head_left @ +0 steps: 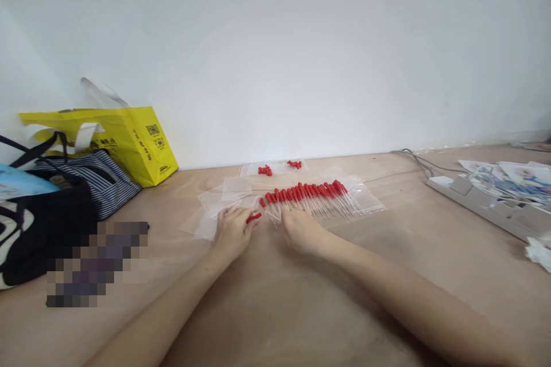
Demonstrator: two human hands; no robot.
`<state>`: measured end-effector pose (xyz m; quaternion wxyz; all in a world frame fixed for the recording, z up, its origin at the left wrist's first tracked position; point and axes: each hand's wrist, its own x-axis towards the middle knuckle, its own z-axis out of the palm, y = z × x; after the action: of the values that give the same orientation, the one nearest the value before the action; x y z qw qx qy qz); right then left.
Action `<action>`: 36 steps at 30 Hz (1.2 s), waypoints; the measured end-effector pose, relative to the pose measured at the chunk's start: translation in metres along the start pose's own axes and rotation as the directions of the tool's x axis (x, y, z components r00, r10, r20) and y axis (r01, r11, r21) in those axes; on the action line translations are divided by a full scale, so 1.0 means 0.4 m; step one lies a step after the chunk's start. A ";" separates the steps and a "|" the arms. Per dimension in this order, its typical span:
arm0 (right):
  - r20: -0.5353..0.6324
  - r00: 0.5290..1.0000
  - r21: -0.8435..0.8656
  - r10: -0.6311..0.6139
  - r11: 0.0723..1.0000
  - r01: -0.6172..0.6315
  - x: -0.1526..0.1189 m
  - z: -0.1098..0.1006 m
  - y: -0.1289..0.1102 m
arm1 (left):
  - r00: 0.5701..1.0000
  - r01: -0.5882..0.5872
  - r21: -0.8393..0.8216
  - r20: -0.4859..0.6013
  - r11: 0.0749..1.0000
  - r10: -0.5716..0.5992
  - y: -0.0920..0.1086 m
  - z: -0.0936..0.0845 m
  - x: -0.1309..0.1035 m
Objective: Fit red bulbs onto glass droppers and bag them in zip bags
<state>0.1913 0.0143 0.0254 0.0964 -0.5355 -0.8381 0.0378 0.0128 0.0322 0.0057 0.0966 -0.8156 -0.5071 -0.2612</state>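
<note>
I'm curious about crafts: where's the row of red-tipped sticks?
In the head view, the row of red-tipped sticks lies right of centre, beyond the right hand, with a clear plastic bag at its right end.

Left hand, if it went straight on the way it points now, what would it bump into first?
Probably the small red piece just beyond the left hand, at the near end of the row of red-topped sticks; depth is unclear.
</note>
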 end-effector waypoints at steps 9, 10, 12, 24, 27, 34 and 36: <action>-0.359 0.885 0.050 -0.297 0.940 0.336 -0.098 0.085 0.181 | 0.992 -0.106 -0.220 0.047 0.970 0.119 0.089 0.029 -0.037; -0.367 0.878 0.042 -0.307 0.938 0.345 -0.098 0.091 0.183 | 0.991 -0.109 -0.229 0.047 0.967 0.123 0.089 0.029 -0.037; -0.374 0.875 0.047 -0.308 0.936 0.349 -0.095 0.098 0.179 | 0.990 -0.118 -0.246 0.043 0.962 0.132 0.087 0.030 -0.037; -0.383 0.877 0.136 -0.291 0.921 0.366 -0.096 0.095 0.140 | 0.986 -0.166 -0.273 -0.024 0.947 0.166 0.091 0.033 -0.041; -0.417 0.858 0.160 -0.300 0.905 0.395 -0.097 0.097 0.136 | 0.983 -0.185 -0.272 -0.043 0.944 0.180 0.096 0.032 -0.042; -0.457 0.814 0.090 -0.359 0.892 0.444 -0.103 0.098 0.127 | 0.982 -0.188 -0.274 -0.061 0.943 0.178 0.096 0.039 -0.044; -0.468 0.785 0.033 -0.406 0.880 0.475 -0.100 0.096 0.132 | 0.979 -0.206 -0.275 -0.057 0.939 0.198 0.095 0.040 -0.044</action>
<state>0.2469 0.0019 -0.0258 0.3321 -0.3099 -0.8896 -0.0474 0.0454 0.0075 -0.0129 0.0139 -0.8649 -0.3775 -0.3305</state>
